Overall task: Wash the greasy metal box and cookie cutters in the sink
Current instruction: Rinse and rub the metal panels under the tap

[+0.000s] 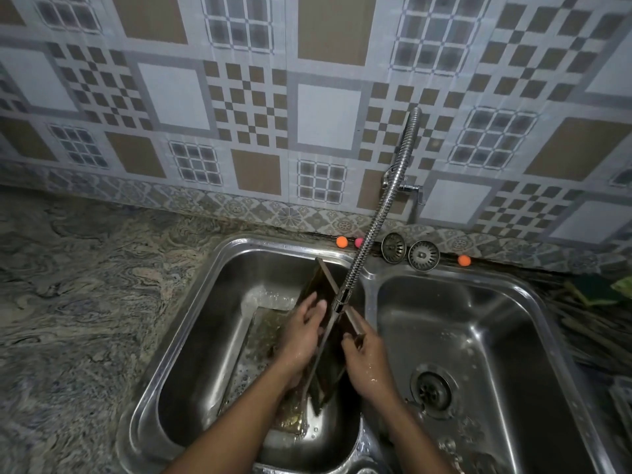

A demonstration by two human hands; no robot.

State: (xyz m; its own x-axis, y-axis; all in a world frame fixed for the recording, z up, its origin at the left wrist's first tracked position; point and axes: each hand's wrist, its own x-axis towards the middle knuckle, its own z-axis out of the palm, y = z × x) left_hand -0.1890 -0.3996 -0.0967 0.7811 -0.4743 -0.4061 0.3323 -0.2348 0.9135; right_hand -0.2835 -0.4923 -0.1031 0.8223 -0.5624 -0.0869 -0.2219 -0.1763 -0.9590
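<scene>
The right hand (366, 362) curls its fingers round the right edge of the box (318, 282). The left hand (302, 331) lies with fairly straight fingers flat against the box's left face. Between them the dark box stands tilted on edge in the left basin of the sink (208, 271), just under the hose nozzle (338, 302). A brownish rectangular piece (263, 333) lies in foamy water on the basin floor.

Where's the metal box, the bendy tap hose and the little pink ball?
metal box (316, 282), head view, on its dark upper wall.
bendy tap hose (377, 217), head view, midway along its ribbed tube.
pink ball (357, 242), head view, on its visible part left of the hose.
</scene>
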